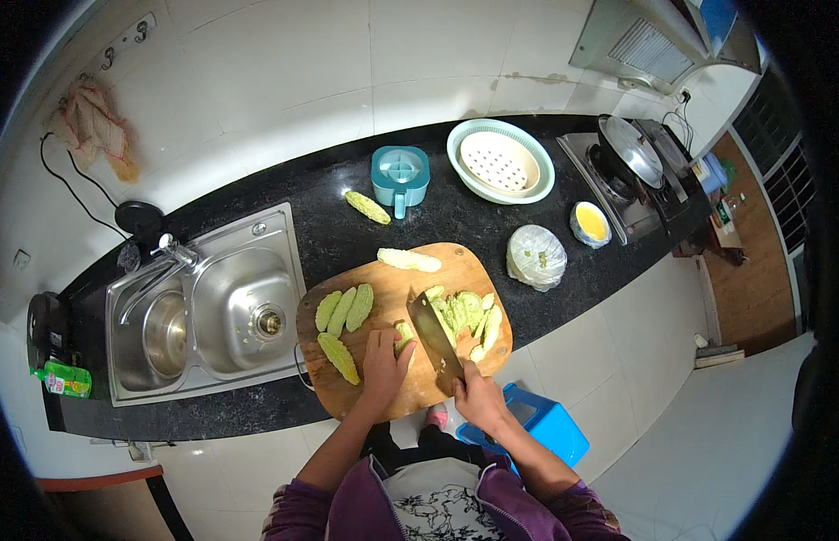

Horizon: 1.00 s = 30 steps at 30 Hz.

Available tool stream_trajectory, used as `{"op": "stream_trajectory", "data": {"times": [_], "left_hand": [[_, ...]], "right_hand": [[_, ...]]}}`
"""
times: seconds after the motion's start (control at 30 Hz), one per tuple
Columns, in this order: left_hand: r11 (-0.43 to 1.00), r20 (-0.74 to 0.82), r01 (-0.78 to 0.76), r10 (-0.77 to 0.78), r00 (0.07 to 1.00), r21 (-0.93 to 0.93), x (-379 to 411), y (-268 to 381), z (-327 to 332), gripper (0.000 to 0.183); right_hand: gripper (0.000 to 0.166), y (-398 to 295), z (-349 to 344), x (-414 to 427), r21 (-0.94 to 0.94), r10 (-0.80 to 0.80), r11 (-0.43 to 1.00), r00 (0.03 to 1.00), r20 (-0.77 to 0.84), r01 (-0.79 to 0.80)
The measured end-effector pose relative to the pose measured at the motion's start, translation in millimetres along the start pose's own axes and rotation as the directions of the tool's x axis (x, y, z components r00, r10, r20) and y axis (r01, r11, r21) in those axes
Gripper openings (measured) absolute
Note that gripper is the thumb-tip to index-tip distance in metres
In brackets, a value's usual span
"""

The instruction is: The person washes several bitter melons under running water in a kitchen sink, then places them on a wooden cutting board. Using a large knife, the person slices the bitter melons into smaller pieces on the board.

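Note:
My right hand (479, 397) grips a cleaver (433, 331), its broad blade angled over the middle of a wooden cutting board (406, 284). Left of the blade, my left hand (385, 362) presses on a bitter melon piece (404, 335), partly hidden by the fingers. Cut bitter melon slices (465, 311) are heaped to the right of the cleaver. Several bitter melon halves (341, 311) lie skin up at the board's left, with one more half (338, 357) below them. A pale half (409, 260) lies near the far edge.
The steel sink (240, 311) adjoins the board's left. Behind stand a whole bitter melon (367, 207), a teal lidded box (400, 177) and a colander (500, 162). To the right are a plastic-wrapped bowl (537, 258), a bowl of yellow liquid (590, 224) and a lidded wok (632, 152). A blue bin (554, 422) stands below.

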<state>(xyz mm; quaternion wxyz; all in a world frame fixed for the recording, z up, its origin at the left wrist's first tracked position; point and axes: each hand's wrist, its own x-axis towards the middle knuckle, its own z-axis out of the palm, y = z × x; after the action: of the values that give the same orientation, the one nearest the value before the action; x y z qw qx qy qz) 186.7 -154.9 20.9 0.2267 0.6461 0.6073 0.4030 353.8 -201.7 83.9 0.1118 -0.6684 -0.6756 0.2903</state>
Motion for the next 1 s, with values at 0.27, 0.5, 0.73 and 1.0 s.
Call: {"op": "stream_trajectory", "data": {"times": [0.27,0.5,0.73,1.0], "left_hand": [[0.982,-0.026,0.055,-0.051,0.998,0.18,7.4,-10.7,17.3,0.017],[0.979,-0.011,0.055,-0.054,0.998,0.199,8.0,-20.4,22.4,0.02],[0.978,0.005,0.07,-0.073,0.997,0.197,8.4,-22.9,21.3,0.021],[0.976,0.04,0.106,-0.116,0.992,0.191,5.4,-20.7,20.2,0.021]], "right_hand": [[0.02,-21.8,-17.3,-7.2,-0.05,-0.027,0.998,0.999,0.04,0.029],[0.016,-33.6,-39.5,-2.8,-0.17,-0.089,0.978,0.976,0.2,0.124],[0.014,-43.4,-43.5,8.9,-0.262,-0.059,0.954,0.948,0.311,0.146],[0.02,-40.3,-10.8,24.3,-0.238,-0.029,0.964,0.942,0.334,0.115]]}}
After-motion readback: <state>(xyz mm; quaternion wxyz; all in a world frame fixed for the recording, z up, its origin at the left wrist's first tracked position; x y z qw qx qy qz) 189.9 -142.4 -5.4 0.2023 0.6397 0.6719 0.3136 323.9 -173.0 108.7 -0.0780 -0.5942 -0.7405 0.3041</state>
